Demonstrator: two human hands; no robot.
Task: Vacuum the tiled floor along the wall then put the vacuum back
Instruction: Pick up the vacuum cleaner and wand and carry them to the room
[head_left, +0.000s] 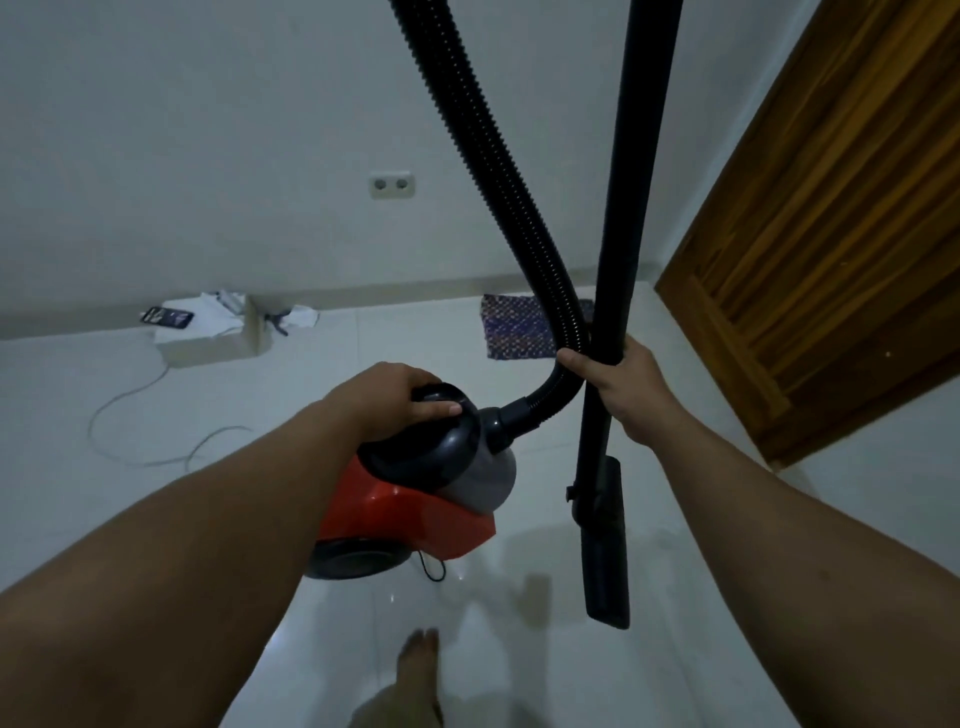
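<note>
Vacuum (415, 512), red with a dark top, hangs just above the tiled floor (519, 670), its handle clasped by the left hand (400, 400). Right hand (623, 379) is wrapped around the upright wand (618, 249), beside the hose (498, 166), near the door (831, 249).

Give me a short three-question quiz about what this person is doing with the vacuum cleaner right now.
1. True or false: the left hand grips the black handle on top of the red vacuum body.
2. What does the right hand hold? A) the wall socket B) the wand and hose together C) the door
3. Fill in: the floor nozzle hangs ____ the tiled floor, not flat on it.

Key
1. True.
2. B: it clasps the rigid wand and the ribbed hose.
3. Above.
</note>
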